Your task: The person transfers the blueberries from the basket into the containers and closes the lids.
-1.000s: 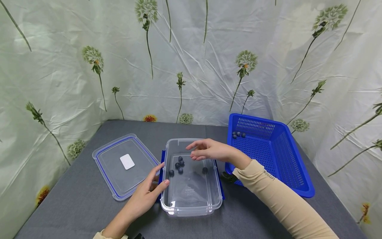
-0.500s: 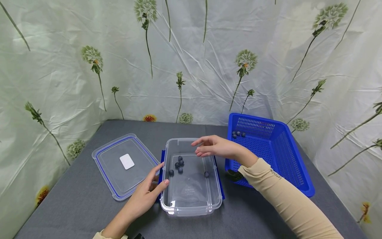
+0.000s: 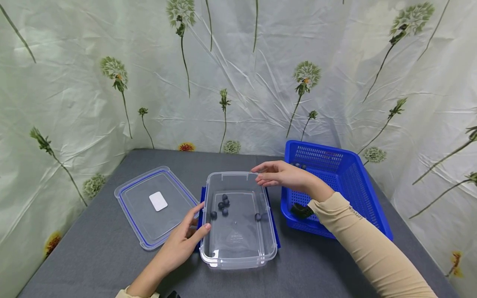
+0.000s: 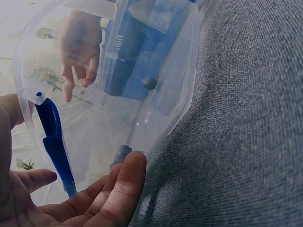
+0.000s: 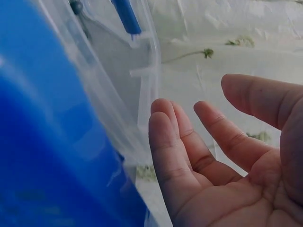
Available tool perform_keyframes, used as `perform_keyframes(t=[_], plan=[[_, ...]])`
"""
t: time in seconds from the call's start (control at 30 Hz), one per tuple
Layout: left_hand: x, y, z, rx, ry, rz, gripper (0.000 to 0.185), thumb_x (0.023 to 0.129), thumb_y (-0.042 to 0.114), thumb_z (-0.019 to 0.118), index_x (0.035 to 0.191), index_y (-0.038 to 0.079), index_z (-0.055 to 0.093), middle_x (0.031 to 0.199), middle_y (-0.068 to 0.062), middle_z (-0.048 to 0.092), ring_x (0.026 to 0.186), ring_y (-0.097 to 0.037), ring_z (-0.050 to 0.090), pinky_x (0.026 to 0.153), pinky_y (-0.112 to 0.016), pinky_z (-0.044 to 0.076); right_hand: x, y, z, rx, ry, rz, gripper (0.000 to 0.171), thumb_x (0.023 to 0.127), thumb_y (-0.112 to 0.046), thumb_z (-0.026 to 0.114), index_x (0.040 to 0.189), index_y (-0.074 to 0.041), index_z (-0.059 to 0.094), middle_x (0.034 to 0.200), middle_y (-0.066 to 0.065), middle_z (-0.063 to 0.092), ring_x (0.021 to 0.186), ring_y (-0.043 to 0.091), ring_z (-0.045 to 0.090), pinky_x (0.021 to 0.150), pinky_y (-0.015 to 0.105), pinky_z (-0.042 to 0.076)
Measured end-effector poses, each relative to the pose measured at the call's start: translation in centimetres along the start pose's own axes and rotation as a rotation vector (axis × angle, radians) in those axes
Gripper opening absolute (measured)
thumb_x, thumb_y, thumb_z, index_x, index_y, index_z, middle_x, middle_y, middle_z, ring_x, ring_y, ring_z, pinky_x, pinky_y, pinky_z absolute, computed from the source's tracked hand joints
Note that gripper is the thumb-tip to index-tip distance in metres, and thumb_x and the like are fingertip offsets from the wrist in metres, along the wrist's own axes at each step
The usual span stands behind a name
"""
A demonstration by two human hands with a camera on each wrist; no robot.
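Our left hand (image 3: 182,242) sits lower centre of the head view, thumb and fingers clamped on the left wall of the clear container (image 3: 238,260). Left wrist view confirms: fingertips (image 4: 124,182) press the container's outer wall, next to its blue clip (image 4: 53,137).

Our right hand (image 3: 281,176) hovers at frame centre, over the container's far right corner and just left of the blue basket (image 3: 367,215). It holds nothing; fingers are relaxed and slightly spread, palm bare in the right wrist view (image 5: 236,175). We can't tell whether it touches the container rim.

Container is mid-table, centre of the head view, lid off. Inside: a cluster of blueberries (image 3: 222,205) toward the left wall, one single berry (image 3: 257,216) near the right wall.

Lid (image 3: 156,205) lies flat on the grey table (image 3: 93,256), left of the container, white label up. Our left hand is between the two.

Basket is right of centre, touching or just beside the container's right side. A few more berries (image 3: 298,166) show in its far left corner, partly hidden behind our right hand. Dark wrist strap (image 3: 300,210) shows under the right forearm.
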State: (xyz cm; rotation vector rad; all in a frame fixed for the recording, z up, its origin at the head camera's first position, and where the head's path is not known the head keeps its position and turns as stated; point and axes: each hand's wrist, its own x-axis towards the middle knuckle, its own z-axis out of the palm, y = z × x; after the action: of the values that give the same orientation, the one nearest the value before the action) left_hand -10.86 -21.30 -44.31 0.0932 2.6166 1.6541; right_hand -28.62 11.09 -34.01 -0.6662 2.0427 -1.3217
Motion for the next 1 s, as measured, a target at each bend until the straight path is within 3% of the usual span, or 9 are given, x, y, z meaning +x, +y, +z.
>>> perform_keyframes(t=[0.17, 0.37, 0.73, 1.0], plan=[[0.0, 0.0, 0.0, 0.003, 0.001, 0.000, 0.066, 0.106, 0.037, 0.068, 0.165, 0.031, 0.039, 0.138, -0.018, 0.070, 0.112, -0.026, 0.076, 0.096, -0.055, 0.060, -0.5, 0.2, -1.5, 0.021, 0.042, 0.000, 0.048, 0.113, -0.014, 0.054, 0.157, 0.003, 0.046, 0.143, 0.027, 0.060, 0.134, 0.033, 0.065, 0.116, 0.045, 0.051], [0.1, 0.0, 0.2, -0.003, 0.012, -0.003, 0.065, 0.106, 0.037, 0.068, 0.165, 0.035, 0.039, 0.136, -0.017, 0.071, 0.111, -0.025, 0.076, 0.095, -0.052, 0.060, -1.2, 0.9, -4.0, 0.031, 0.098, -0.013, 0.050, 0.114, -0.017, 0.052, 0.158, 0.007, 0.042, 0.131, 0.009, 0.068, 0.118, 0.011, 0.071, 0.110, 0.032, 0.055], [0.1, 0.0, 0.2, 0.000, 0.013, -0.012, 0.065, 0.106, 0.038, 0.068, 0.165, 0.035, 0.039, 0.135, -0.018, 0.071, 0.112, -0.026, 0.076, 0.094, -0.052, 0.060, -2.3, 2.0, -7.1, 0.093, 0.210, -0.009, 0.054, 0.115, -0.018, 0.052, 0.160, 0.009, 0.037, 0.121, -0.003, 0.070, 0.114, 0.009, 0.070, 0.102, 0.023, 0.056], [0.0, -0.2, 0.1, 0.000, 0.009, 0.006, 0.066, 0.106, 0.038, 0.067, 0.165, 0.034, 0.038, 0.134, -0.016, 0.072, 0.110, -0.022, 0.076, 0.093, -0.046, 0.060, -2.4, 3.0, -8.7, 0.069, 0.268, 0.026, 0.056, 0.116, -0.019, 0.049, 0.161, 0.010, 0.034, 0.133, 0.012, 0.065, 0.115, 0.010, 0.070, 0.106, 0.029, 0.056]])
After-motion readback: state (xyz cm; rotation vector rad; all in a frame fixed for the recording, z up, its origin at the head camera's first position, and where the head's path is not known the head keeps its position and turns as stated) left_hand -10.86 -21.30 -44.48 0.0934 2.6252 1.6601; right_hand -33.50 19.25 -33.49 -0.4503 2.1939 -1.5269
